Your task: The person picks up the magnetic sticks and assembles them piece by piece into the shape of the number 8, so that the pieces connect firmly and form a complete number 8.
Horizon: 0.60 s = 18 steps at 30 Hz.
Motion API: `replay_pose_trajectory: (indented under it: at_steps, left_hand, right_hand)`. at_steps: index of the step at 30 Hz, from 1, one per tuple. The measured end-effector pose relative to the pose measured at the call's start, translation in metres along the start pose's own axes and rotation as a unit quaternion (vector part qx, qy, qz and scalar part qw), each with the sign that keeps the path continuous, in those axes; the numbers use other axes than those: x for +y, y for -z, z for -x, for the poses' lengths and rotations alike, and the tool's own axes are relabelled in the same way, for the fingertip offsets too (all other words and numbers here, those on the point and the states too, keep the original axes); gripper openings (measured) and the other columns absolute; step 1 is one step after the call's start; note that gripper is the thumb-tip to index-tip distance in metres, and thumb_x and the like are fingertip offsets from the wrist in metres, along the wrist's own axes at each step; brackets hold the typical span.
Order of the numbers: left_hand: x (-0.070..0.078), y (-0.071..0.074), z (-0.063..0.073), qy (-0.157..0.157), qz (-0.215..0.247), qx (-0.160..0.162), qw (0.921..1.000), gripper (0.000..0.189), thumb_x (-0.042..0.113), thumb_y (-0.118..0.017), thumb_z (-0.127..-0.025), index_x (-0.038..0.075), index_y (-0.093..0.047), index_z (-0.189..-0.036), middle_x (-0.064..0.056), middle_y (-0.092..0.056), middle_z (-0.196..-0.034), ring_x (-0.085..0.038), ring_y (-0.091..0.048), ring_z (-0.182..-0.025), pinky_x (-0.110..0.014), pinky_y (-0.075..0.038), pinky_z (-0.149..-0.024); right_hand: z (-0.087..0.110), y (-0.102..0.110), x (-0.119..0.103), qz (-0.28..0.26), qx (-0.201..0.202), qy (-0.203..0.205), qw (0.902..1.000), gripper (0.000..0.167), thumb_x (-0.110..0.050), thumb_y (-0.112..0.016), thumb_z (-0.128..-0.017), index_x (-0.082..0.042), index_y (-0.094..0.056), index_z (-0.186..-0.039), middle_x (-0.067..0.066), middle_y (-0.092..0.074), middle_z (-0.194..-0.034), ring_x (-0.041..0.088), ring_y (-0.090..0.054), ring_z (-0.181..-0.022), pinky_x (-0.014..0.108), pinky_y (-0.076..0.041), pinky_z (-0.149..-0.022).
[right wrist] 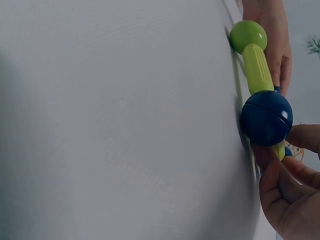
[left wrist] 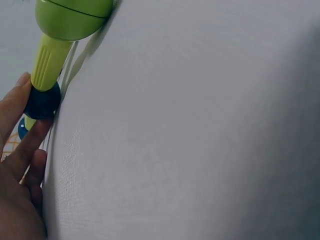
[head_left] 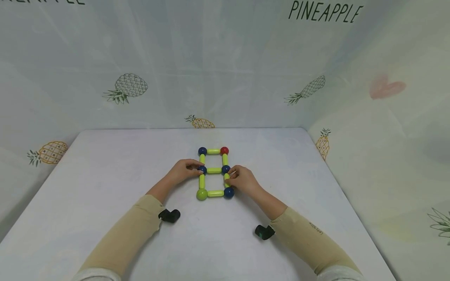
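Note:
A flat ladder-like frame of yellow-green rods and coloured balls lies on the white table, forming two joined squares. My left hand (head_left: 184, 170) pinches the blue ball (head_left: 202, 169) at the middle of its left side; the left wrist view shows thumb and finger on either side of that blue ball (left wrist: 42, 102). On the other side, my right hand (head_left: 244, 180) grips the lower right rod (head_left: 226, 177), between two blue balls. The near corners are a green ball (head_left: 202, 194) and a blue ball (head_left: 229, 192). At the far corners sit another blue ball (head_left: 202, 151) and a red ball (head_left: 224, 150).
The white table (head_left: 116, 168) reaches to a pineapple-printed cloth (head_left: 225, 78) behind it, which also hangs along the sides. A black wrist device (head_left: 169, 216) sticks out from the left sleeve, and a similar black device (head_left: 264, 232) from the right one.

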<state>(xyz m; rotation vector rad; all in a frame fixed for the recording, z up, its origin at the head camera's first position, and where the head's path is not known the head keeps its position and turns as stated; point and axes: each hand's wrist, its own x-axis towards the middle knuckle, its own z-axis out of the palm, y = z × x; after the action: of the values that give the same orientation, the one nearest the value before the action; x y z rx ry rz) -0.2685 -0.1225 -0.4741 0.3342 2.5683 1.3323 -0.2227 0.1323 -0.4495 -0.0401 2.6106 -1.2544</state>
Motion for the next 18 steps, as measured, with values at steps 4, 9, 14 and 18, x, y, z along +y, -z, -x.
replay_pose_trajectory:
  at_steps: [4,9,14,18]
  left_hand:
    - [0.001,-0.001,0.000,0.008,0.004,0.000,1.0000,0.034,0.026,-0.075,-0.088,0.014,-0.071,-0.119,-0.006,-0.063,-0.113,-0.023,-0.052,-0.099,-0.039,-0.043,-0.089]
    - [0.004,0.001,0.006,0.000,-0.011,-0.014,0.9998,0.041,0.028,-0.075,-0.088,0.014,-0.067,-0.125,-0.008,-0.062,-0.119,-0.027,-0.052,-0.112,-0.045,-0.040,-0.100]
    - [0.009,0.005,0.015,-0.039,-0.073,-0.035,0.9960,0.058,0.031,-0.078,-0.085,0.012,-0.056,-0.136,-0.010,-0.062,-0.121,-0.033,-0.049,-0.122,-0.051,-0.033,-0.106]
    - [0.014,0.006,0.022,-0.059,-0.144,-0.039,0.9870,0.067,0.036,-0.078,-0.083,0.013,-0.052,-0.140,-0.010,-0.060,-0.127,-0.031,-0.049,-0.125,-0.051,-0.034,-0.106]
  right_hand:
    - [0.001,-0.001,0.000,0.001,0.003,0.003,1.0000,0.029,-0.016,-0.078,-0.083,-0.005,-0.063,-0.106,0.004,-0.061,-0.083,0.015,-0.058,-0.067,0.025,-0.047,-0.058]
    - [0.005,0.002,-0.002,0.012,-0.013,0.021,0.9996,0.032,-0.019,-0.077,-0.084,-0.006,-0.062,-0.110,0.003,-0.061,-0.088,0.016,-0.058,-0.073,0.026,-0.049,-0.061]
    - [0.010,0.009,-0.001,0.083,-0.022,0.059,0.9945,0.036,-0.026,-0.078,-0.084,-0.010,-0.064,-0.113,0.000,-0.063,-0.097,0.017,-0.059,-0.087,0.030,-0.051,-0.071]
    - [0.013,0.018,0.002,0.137,-0.018,0.099,0.9854,0.041,-0.029,-0.078,-0.084,-0.013,-0.065,-0.120,0.000,-0.062,-0.112,0.019,-0.057,-0.104,0.036,-0.049,-0.086]
